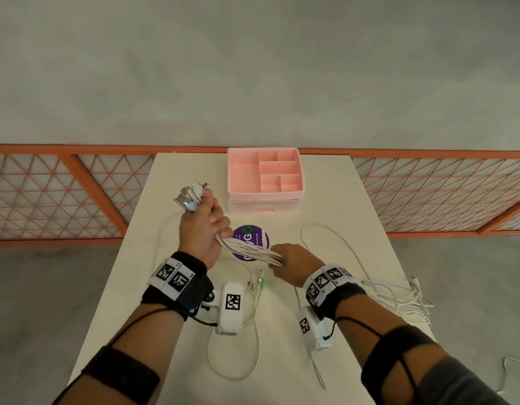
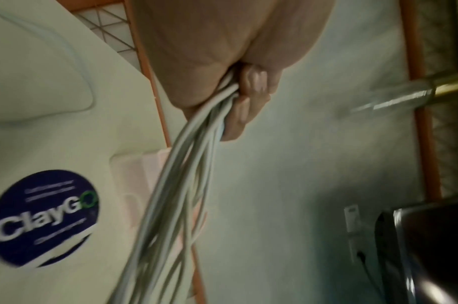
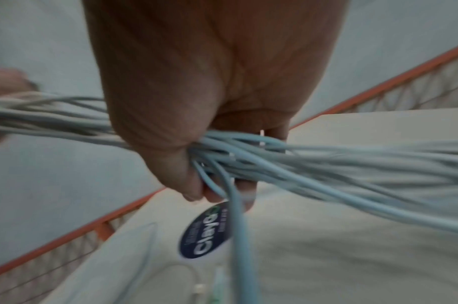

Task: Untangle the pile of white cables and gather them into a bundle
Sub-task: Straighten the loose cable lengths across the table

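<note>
Cables (image 1: 247,248) hang bunched above the middle of the table (image 1: 326,331); left hand (image 1: 202,226) grips them just below the plugs (image 1: 190,195), right hand (image 1: 294,266) clasps the strands. Light, limp and smooth, they probably slip; grip best near the plugs.

floor (image 1: 253,68): grey concrete (mottled) | railing (image 1: 63,194): orange mesh | table (image 1: 340,200): white

White cables (image 1: 247,248) gathered into one bundle, raised above the table. Connector ends (image 1: 190,195) fan out together at the upper end. The strands run roughly parallel, then trail loose across the table to its right edge (image 1: 399,293).
</note>
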